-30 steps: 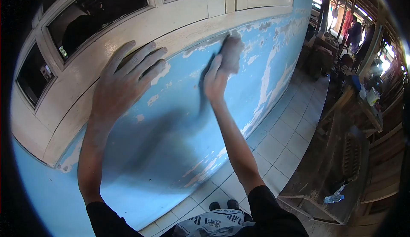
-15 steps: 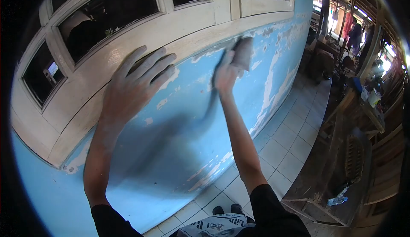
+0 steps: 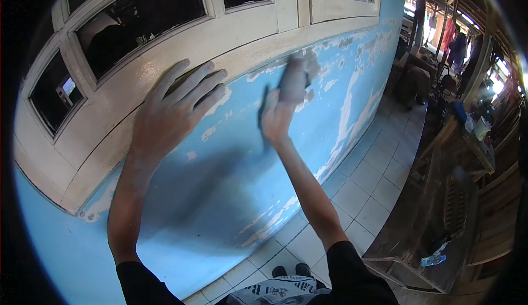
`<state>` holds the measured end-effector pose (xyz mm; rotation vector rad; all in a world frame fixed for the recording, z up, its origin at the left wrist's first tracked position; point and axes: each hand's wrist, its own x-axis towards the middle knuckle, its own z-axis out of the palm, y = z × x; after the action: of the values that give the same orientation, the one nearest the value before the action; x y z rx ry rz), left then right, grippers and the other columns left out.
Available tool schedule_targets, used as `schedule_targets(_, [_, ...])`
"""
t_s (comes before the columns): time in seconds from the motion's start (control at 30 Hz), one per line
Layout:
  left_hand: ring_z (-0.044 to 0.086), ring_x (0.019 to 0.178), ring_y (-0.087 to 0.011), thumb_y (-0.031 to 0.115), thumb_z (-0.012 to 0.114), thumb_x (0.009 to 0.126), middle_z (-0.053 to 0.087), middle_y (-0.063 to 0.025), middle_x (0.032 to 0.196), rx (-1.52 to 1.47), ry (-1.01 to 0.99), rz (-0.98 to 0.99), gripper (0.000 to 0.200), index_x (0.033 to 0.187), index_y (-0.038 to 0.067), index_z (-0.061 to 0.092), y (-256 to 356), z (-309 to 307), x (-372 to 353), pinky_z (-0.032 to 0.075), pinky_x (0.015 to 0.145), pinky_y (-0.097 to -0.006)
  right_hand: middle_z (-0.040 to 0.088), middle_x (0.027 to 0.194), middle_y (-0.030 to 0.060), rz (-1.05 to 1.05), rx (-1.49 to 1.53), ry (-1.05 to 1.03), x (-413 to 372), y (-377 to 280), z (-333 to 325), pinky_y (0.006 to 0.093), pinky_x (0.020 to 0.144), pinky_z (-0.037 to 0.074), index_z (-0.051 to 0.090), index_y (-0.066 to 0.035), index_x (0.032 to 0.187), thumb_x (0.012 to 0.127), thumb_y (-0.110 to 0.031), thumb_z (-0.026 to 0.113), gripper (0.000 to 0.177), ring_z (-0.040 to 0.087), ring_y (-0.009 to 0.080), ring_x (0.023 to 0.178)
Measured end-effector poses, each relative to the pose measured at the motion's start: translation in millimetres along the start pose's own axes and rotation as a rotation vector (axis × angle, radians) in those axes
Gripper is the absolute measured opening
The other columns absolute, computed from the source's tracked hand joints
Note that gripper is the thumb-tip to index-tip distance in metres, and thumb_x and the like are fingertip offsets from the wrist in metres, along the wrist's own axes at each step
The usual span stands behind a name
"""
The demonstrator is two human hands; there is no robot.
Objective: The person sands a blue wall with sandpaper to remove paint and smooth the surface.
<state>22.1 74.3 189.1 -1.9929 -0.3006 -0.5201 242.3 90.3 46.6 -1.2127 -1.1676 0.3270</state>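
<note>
Panes (image 3: pixel 143 27) of dark glass sit in a cream window frame (image 3: pixel 242 33) at far left and along the top, above a light blue wall (image 3: pixel 220 140). Next comes the left hand (image 3: pixel 162 121), laid over the lower edge of the frame; its fingers are spread, dusted pale grey, and point up and to the right. A soft shadow falls on the wall between the forearms. Low in the middle are a printed cloth (image 3: pixel 280 289) and dark shoes (image 3: pixel 291 270). Right of the left hand and well apart from it, the right hand (image 3: pixel 276 121) holds a grey-brown pad (image 3: pixel 293 82) at the wall, just below the frame. The pad's long axis runs nearly upright in the view, its far end pointing up toward the frame with a slight lean to the right, roughly in line with the hand. Blur hides whether the right fingers are spread or pressed together on it. Beside the pad, bare grey patches break the blue paint. Farther right lie floor tiles (image 3: pixel 355 195), then a wooden bench (image 3: pixel 410 233) with a plastic bottle (image 3: pixel 433 260) on its side.
</note>
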Motion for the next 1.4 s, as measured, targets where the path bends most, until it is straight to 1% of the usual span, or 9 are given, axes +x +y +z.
schedule_targets(0.1, [0.046, 0.126, -0.01, 0.022, 0.06, 0.083, 0.054, 0.0092, 0.132, -0.007, -0.012, -0.006, 0.032, 0.114, 0.024, 0.064, 0.7, 0.5, 0.1, 0.031, 0.115, -0.0343, 0.038, 0.135, 0.0332, -0.784, -0.533, 0.126, -41.1, 2.3, 26.7, 0.0626, 0.108, 0.007, 0.039, 0.011, 0.132, 0.089, -0.032, 0.044, 0.061, 0.031, 0.046, 0.132])
schedule_targets(0.33, [0.045, 0.128, -0.0102, 0.022, 0.06, 0.082, 0.054, 0.0086, 0.133, 0.016, -0.009, -0.002, 0.034, 0.116, 0.024, 0.063, 1.5, 2.3, -2.0, 0.03, 0.115, -0.0348, 0.041, 0.138, 0.0287, -0.305, -0.297, 0.589, 29.3, 54.5, 1.8, 0.0536, 0.112, 0.011, 0.044, 0.006, 0.133, 0.094, -0.017, 0.047, 0.046, 0.034, 0.0429, 0.132])
schedule_targets(0.57, [0.044, 0.129, -0.0106, 0.022, 0.059, 0.082, 0.054, 0.0078, 0.133, 0.024, -0.015, 0.011, 0.034, 0.116, 0.024, 0.062, -1.5, 3.1, -0.9, 0.031, 0.114, -0.0352, 0.034, 0.145, 0.0309, -0.813, -0.637, -0.027, -26.8, 2.1, 1.1, 0.0533, 0.114, 0.01, 0.034, 0.008, 0.14, 0.101, -0.035, 0.031, 0.059, 0.029, 0.0375, 0.138])
schedule_targets(0.67, [0.044, 0.129, -0.0108, 0.023, 0.059, 0.082, 0.054, 0.0076, 0.133, 0.03, -0.024, 0.006, 0.035, 0.116, 0.024, 0.062, 0.4, 3.2, -3.3, 0.031, 0.114, -0.0352, 0.041, 0.14, 0.0272, -0.592, -0.026, 0.608, 4.5, -6.8, 17.3, 0.0612, 0.109, 0.016, 0.048, -0.005, 0.137, 0.093, -0.03, 0.045, 0.051, 0.041, 0.0431, 0.127])
schedule_targets(0.73, [0.044, 0.129, -0.011, 0.023, 0.058, 0.081, 0.054, 0.0074, 0.134, 0.05, -0.026, 0.024, 0.036, 0.117, 0.024, 0.062, -0.3, 3.1, -2.6, 0.03, 0.114, -0.035, 0.039, 0.145, 0.0232, -0.513, -0.004, 0.542, -12.2, -5.6, 36.2, 0.0694, 0.106, 0.016, 0.049, -0.017, 0.139, 0.091, -0.031, 0.045, 0.049, 0.035, 0.0424, 0.134])
schedule_targets(0.8, [0.045, 0.128, -0.0098, 0.025, 0.059, 0.083, 0.055, 0.009, 0.132, 0.075, -0.019, 0.034, 0.032, 0.114, 0.024, 0.064, -2.1, 3.0, -1.6, 0.03, 0.114, -0.0342, 0.027, 0.152, 0.0235, -0.502, -0.89, 0.041, -57.1, -23.2, 49.8, 0.071, 0.105, 0.015, 0.05, -0.009, 0.136, 0.091, -0.026, 0.05, 0.048, 0.03, 0.0447, 0.137])
schedule_targets(0.97, [0.046, 0.126, -0.0083, 0.028, 0.059, 0.083, 0.056, 0.0108, 0.13, 0.118, 0.007, 0.047, 0.028, 0.11, 0.025, 0.066, -3.2, 3.9, -3.0, 0.031, 0.113, -0.0333, 0.03, 0.148, 0.0257, -1.165, -0.518, -0.03, -106.7, 21.4, 73.7, 0.0763, 0.101, 0.017, 0.052, -0.011, 0.133, 0.079, -0.009, 0.057, 0.054, 0.029, 0.0483, 0.136])
schedule_targets(1.07, [0.045, 0.128, -0.0114, 0.024, 0.057, 0.082, 0.054, 0.0075, 0.134, 0.066, -0.026, 0.03, 0.035, 0.117, 0.024, 0.063, -1.0, 5.4, -5.0, 0.03, 0.115, -0.0353, 0.033, 0.149, 0.0211, -0.625, -0.723, 0.094, -81.3, 9.3, 59.4, 0.0784, 0.102, 0.011, 0.052, -0.017, 0.134, 0.081, -0.012, 0.058, 0.053, 0.028, 0.0479, 0.137])
schedule_targets(1.4, [0.046, 0.127, -0.0098, 0.026, 0.062, 0.08, 0.054, 0.01, 0.135, 0.07, 0.018, 0.026, 0.035, 0.115, 0.025, 0.064, -1.7, 10.5, -7.6, 0.031, 0.114, -0.0339, 0.049, 0.143, 0.0036, -0.715, -0.762, 0.256, -90.5, 9.0, 52.4, 0.0741, 0.106, -0.001, 0.058, -0.022, 0.13, 0.093, -0.017, 0.052, 0.038, 0.035, 0.0363, 0.138])
